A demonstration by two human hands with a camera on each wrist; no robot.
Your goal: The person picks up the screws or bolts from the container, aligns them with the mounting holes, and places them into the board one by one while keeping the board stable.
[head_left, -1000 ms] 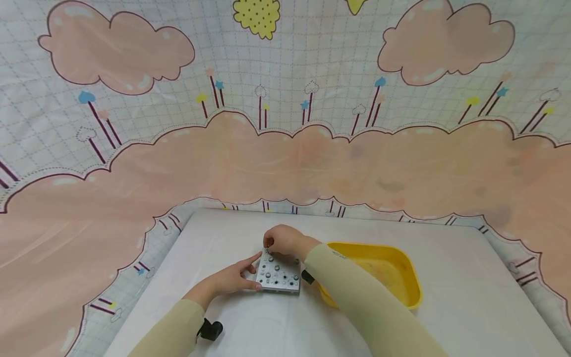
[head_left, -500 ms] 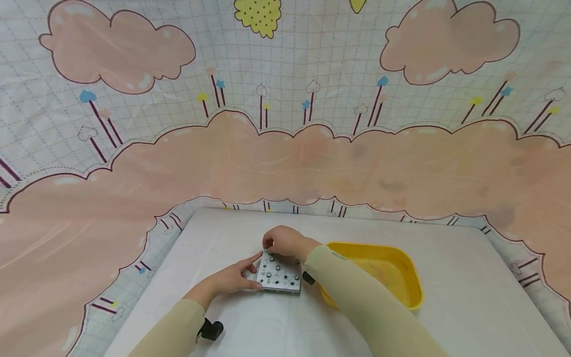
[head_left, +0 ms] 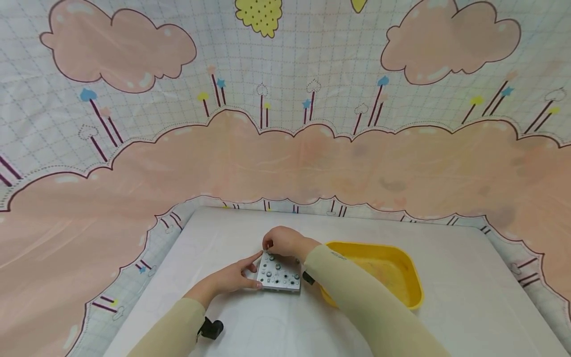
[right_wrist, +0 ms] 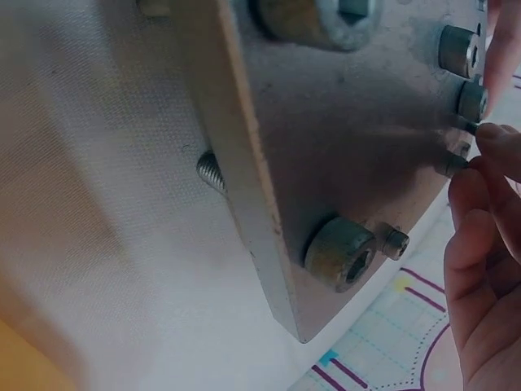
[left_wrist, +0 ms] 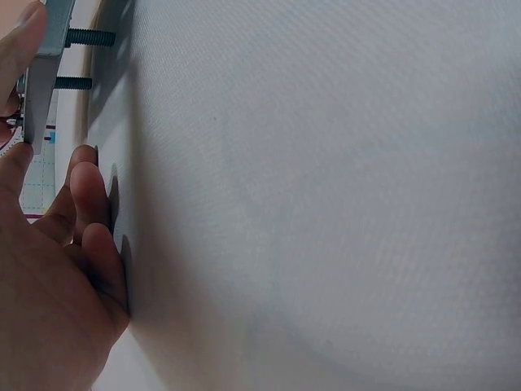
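Note:
A silver metal plate (head_left: 277, 280) set with several socket-head screws sits on the white table. In the head view my left hand (head_left: 233, 277) grips its left side, thumb at the near corner and index finger at the far one. The left wrist view shows screw shanks (left_wrist: 89, 37) sticking out beneath the plate and the other fingers of the left hand curled by the table. My right hand (head_left: 285, 241) is over the far left corner. In the right wrist view its thumb and finger pinch a small screw (right_wrist: 456, 164) at the plate's face. Part of that screw is hidden by the fingertips.
A yellow tray (head_left: 401, 258) stands to the right of the plate, partly under the right forearm. Black wrist devices (head_left: 210, 329) sit on the sleeves. A patterned cloth (head_left: 285, 163) hangs behind the table.
Both hands and the plate stay in nearly the same place. The head view shifts very slightly; the right fingers stay at the plate's far left corner.

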